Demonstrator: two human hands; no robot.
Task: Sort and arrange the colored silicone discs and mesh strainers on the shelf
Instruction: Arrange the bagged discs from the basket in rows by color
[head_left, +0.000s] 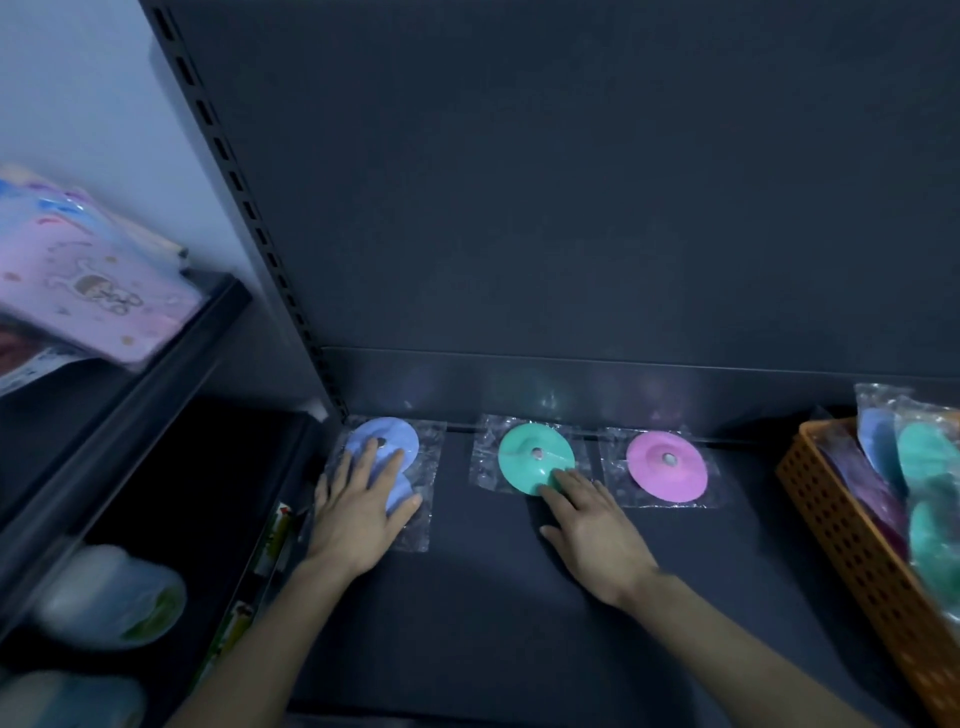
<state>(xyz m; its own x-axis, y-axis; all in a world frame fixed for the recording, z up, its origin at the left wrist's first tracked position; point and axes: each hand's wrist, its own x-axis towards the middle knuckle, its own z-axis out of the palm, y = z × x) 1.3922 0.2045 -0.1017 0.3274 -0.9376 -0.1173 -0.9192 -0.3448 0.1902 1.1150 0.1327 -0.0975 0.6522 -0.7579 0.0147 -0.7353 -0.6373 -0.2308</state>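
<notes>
Though light and floppy, the bagged blue disc (397, 434) looks slick; pinch its edge. Left hand (358, 512) and right hand (597, 535) lie flat, grip apart.

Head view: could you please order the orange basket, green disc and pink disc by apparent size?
1. orange basket, though it is nearer the camera and cut off by the frame.
2. green disc and pink disc: they look alike, so no ranking.

One head-worn wide-angle view, forward and down, close above the dark shelf (467, 623)
</notes>
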